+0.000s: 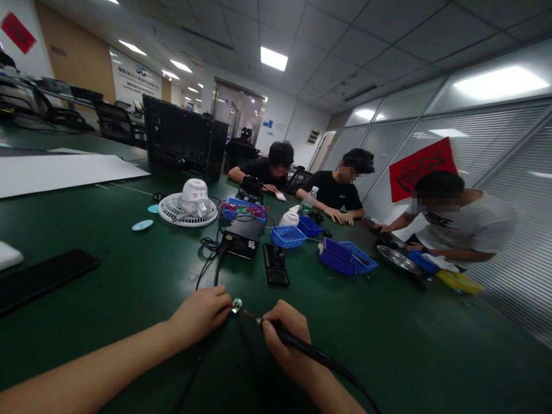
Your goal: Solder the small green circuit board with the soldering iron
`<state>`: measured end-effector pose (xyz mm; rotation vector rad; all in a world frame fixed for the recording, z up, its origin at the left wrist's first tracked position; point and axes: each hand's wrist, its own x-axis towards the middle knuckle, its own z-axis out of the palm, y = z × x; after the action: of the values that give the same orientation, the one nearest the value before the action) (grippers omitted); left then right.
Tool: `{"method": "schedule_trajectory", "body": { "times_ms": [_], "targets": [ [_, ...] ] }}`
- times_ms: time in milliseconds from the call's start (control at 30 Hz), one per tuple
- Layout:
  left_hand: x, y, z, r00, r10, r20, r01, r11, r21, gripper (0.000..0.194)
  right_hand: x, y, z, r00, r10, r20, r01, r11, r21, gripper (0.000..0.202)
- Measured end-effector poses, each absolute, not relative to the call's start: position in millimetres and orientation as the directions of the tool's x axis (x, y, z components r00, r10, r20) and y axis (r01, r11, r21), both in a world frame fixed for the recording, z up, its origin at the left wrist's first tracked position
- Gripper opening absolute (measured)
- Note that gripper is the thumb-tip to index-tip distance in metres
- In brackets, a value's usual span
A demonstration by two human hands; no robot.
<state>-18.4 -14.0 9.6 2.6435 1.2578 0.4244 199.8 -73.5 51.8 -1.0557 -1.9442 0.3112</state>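
Note:
Pinched between the fingers of my left hand (pixel 212 309) is a small green circuit board (pixel 237 305) with a shiny part on it. My right hand (pixel 288 333) is closed round the handle of a soldering iron (pixel 250 315), whose metal tip points left and reaches the board or lies very close to it. Whether the tip touches cannot be made out. The iron's black cable trails off to the lower right. Beyond my hands stands a black soldering station (pixel 242 238) with cables beside it.
A white fan (pixel 188 208) lies at the back left near the blue tray of wires (pixel 244 210). Blue bins (pixel 288 236), a black stand (pixel 276 264) and a metal bowl (pixel 399 260) sit ahead and right. Several people work across the green table (pixel 142 276).

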Motion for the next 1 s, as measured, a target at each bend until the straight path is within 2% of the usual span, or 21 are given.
{"method": "schedule_trajectory", "body": {
  "times_ms": [533, 1000],
  "targets": [
    [-18.8, -14.2, 11.3, 0.604, 0.782, 0.151, 0.738, -0.621, 0.264, 0.018, 199.7, -74.0, 50.4, -0.267, 0.782, 0.563, 0.560, 0.602, -0.569, 0.013],
    [-18.2, -13.5, 7.6, 0.607, 0.771, 0.195, 0.734, -0.637, 0.236, 0.015, 198.0, -73.1, 53.6, -0.260, 0.793, 0.551, 0.573, 0.586, -0.573, 0.015]
  ]
}}
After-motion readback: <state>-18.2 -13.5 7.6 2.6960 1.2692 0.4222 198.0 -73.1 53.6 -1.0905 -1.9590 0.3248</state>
